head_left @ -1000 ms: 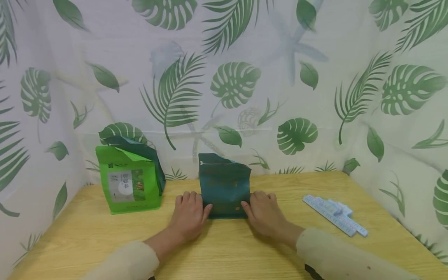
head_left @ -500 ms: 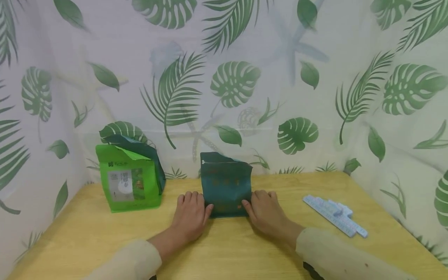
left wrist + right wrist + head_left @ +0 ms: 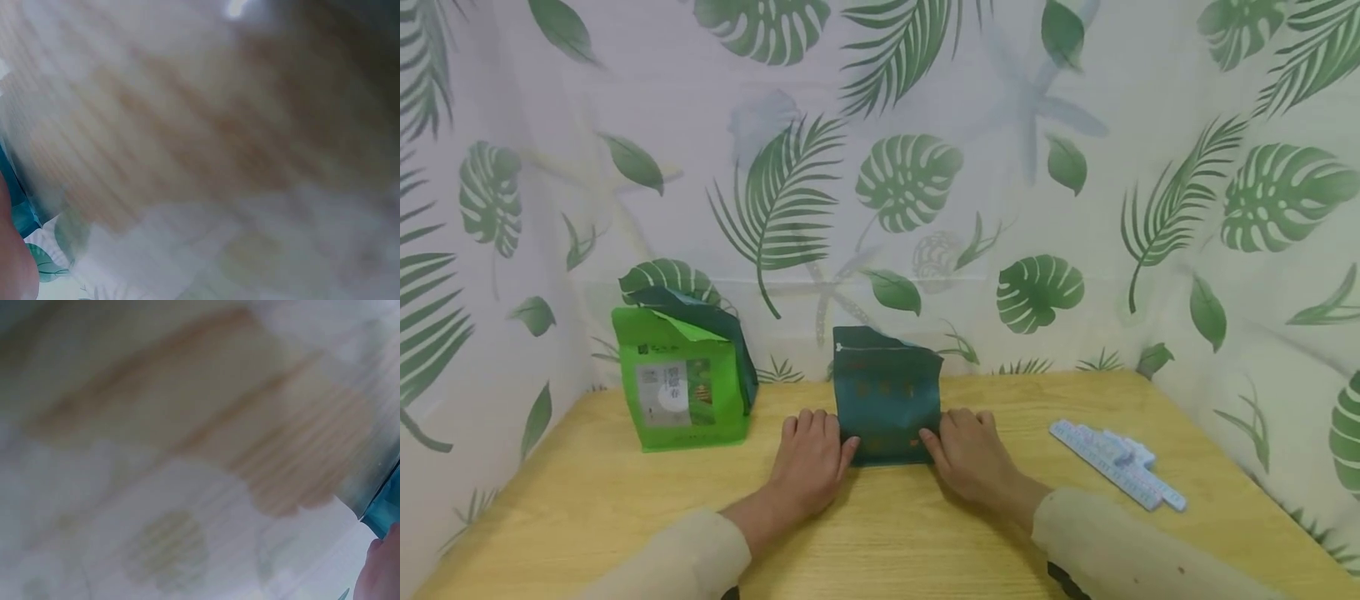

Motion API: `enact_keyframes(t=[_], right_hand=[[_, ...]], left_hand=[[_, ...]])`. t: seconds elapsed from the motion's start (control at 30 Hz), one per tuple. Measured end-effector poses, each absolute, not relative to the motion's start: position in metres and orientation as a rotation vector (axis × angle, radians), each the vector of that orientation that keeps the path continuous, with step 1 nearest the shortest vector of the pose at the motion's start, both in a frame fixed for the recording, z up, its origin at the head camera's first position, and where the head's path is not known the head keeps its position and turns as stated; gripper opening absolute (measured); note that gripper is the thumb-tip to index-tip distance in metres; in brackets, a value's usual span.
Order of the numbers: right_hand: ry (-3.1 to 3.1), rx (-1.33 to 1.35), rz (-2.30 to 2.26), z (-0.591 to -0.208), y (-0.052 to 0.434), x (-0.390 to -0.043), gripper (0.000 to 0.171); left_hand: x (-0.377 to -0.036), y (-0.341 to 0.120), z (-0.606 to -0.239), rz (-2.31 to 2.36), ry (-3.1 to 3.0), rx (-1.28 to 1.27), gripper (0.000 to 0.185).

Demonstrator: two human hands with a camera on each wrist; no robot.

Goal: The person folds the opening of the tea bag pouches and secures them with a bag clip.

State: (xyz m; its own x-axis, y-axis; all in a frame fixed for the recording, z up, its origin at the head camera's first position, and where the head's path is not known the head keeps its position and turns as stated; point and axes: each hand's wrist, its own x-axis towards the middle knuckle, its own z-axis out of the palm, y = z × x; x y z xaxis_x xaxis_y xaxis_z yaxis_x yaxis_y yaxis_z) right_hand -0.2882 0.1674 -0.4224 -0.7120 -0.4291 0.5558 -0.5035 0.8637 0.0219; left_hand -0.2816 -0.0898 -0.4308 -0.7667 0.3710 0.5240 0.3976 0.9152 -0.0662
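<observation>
Right now a white leaf-print cloth (image 3: 880, 75) fills the whole background, and below it spreads the wood-grain table (image 3: 880, 542). Over on the left, upright, stands the bright green bag (image 3: 685, 383), with a second bag (image 3: 718, 317), a dark one, tucked just behind it. And centre stage, the dark teal bag (image 3: 889, 400)! It's standing on the table, well apart from that pair, its top edge sloping down to the right. Both hands are on it: the left hand (image 3: 812, 458) grips one lower side, the right hand (image 3: 973, 454) the other, thumbs (image 3: 847, 452) across the front. Away to the right lies a small pile of pale blue-and-white blocks (image 3: 1112, 462).
</observation>
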Motion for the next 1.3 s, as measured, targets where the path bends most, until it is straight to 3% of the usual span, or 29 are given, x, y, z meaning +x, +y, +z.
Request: enact_keyframes(t=[0.5,1.03,1.3], right_hand=[[-2.603,0.577,0.288,-0.403,0.17,-0.294,0.042],[-2.451,0.7,0.163,-0.329,0.181,-0.319,0.042],[-2.247,0.887,-0.003,-0.317,0.177,-0.323,0.03]], left_hand=[[-0.277,-0.088,-0.42,-0.229,-2.581,-0.435,0.046],[-0.296,-0.1,-0.324,-0.199,-2.315,-0.468,0.047],[-0.299,-0.081,-0.28,-0.245,-2.316,-0.539,0.047]])
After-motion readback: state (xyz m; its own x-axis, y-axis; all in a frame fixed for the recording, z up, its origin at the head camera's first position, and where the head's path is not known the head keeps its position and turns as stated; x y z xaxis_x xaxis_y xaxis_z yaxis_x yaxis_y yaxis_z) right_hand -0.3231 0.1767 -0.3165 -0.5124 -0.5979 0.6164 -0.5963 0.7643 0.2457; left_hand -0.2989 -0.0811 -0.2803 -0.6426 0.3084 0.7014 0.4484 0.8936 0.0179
